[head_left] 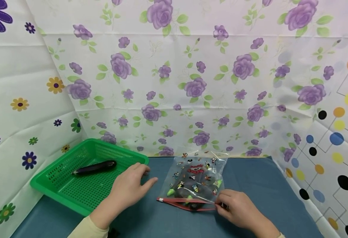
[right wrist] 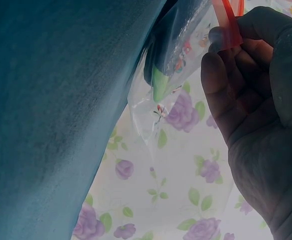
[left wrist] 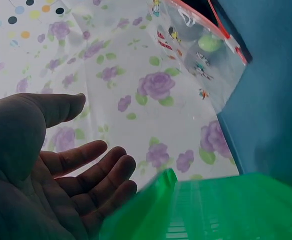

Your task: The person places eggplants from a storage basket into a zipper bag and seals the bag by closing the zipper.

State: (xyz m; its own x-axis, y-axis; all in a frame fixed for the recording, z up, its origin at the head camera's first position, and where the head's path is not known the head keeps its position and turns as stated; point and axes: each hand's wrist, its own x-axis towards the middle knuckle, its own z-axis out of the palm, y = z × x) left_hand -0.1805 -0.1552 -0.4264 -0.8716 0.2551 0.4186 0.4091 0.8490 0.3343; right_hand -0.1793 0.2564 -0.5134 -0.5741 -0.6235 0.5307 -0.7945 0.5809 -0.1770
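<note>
A clear zip bag (head_left: 191, 178) with small cartoon prints and a red zip edge (head_left: 185, 201) lies on the blue cloth. Dark vegetables with light green ends (head_left: 171, 192) show through its plastic. At the bag's right corner my right hand (head_left: 239, 208) pinches the red edge between thumb and fingers; the right wrist view shows this red strip (right wrist: 228, 25) at the fingertips. My left hand (head_left: 132, 186) hovers by the near right side of a green basket (head_left: 87, 195), holding nothing, fingers relaxed and thumb apart. One dark eggplant (head_left: 96, 167) rests in that basket.
Blue cloth (head_left: 257, 185) covers the table. Behind it hangs a white sheet with purple roses (head_left: 194, 87). Patterned sheets close off the sides, flowers (head_left: 19, 104) on the left and coloured dots (head_left: 336, 138) on the right. The basket stands at the left.
</note>
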